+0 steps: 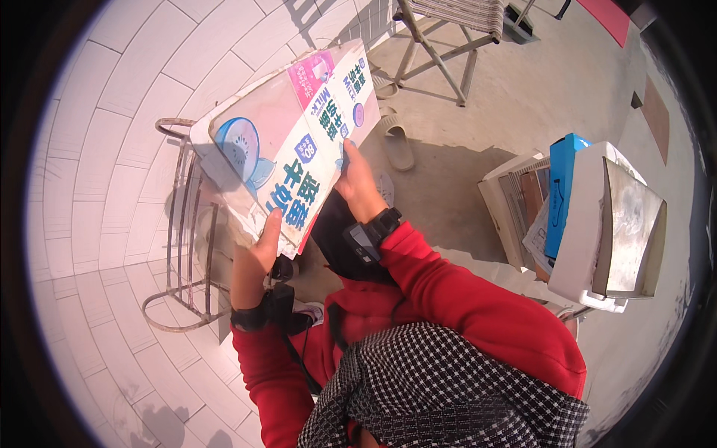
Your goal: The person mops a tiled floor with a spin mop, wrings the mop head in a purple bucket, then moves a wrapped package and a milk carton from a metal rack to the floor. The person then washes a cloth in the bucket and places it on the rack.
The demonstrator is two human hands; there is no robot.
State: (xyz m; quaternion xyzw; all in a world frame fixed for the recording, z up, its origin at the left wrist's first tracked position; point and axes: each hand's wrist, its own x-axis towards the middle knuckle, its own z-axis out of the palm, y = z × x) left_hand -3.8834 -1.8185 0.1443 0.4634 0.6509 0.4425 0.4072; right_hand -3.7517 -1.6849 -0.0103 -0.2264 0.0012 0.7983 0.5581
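Both my hands hold a flattened cardboard milk carton box (280,151), printed with pictures of fruit and large writing. It is tilted, its long side running from lower left to upper right. My left hand (257,260) grips the near lower corner, thumb on the printed face. Farther along the same edge, my right hand (358,185) has its thumb on top too. The fingers beneath the cardboard are hidden. The cardboard's white far-left edge looks worn and torn. Behind its left part stands a rusty metal rack (185,280), partly covered by it.
On the right, a white foam box (582,224) stands beside a blue box (560,190) and several folded cardboard pieces (518,196). A folding stool (448,33) is at the top, with slippers (396,143) below it. A white tiled wall (134,101) borders the left.
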